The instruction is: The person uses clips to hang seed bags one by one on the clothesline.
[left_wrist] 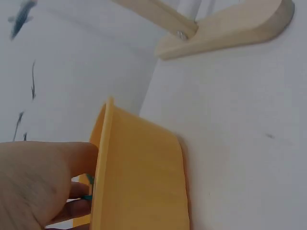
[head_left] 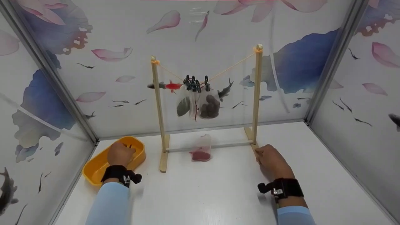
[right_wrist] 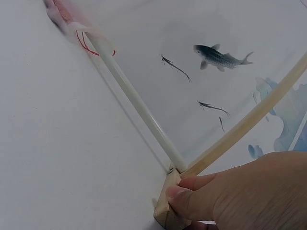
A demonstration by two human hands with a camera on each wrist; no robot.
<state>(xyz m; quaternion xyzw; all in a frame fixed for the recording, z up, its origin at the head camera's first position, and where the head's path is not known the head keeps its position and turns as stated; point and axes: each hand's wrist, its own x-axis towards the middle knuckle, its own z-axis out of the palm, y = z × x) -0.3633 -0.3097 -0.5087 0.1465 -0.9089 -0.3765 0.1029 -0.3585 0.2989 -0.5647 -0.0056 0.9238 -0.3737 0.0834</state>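
Note:
My left hand [head_left: 120, 154] reaches into the yellow tray [head_left: 90, 172], fingers bent over its rim. A small green piece [left_wrist: 87, 197], like a clip, shows between the fingers; the rest is hidden by hand and tray wall. With my right hand [head_left: 273, 159] I pinch the front end of the right wooden foot [right_wrist: 168, 203] of a stand. Sheer pouches hang from its sagging orange cord [head_left: 236, 66] by dark clips [head_left: 206, 83]; one holds a green leaf [head_left: 183, 107], another dark round pieces [head_left: 210, 107]. Below them, a pouch with red contents [head_left: 201, 155] overlaps the white crossbar [head_left: 229, 145].
Wooden posts [head_left: 257, 97] rise on both sides of the stand, and its left foot [head_left: 163, 164] lies just right of the tray. White table [head_left: 200, 193] spreads in front. Printed panels [head_left: 131, 115] with grey metal corner frames enclose the back and sides.

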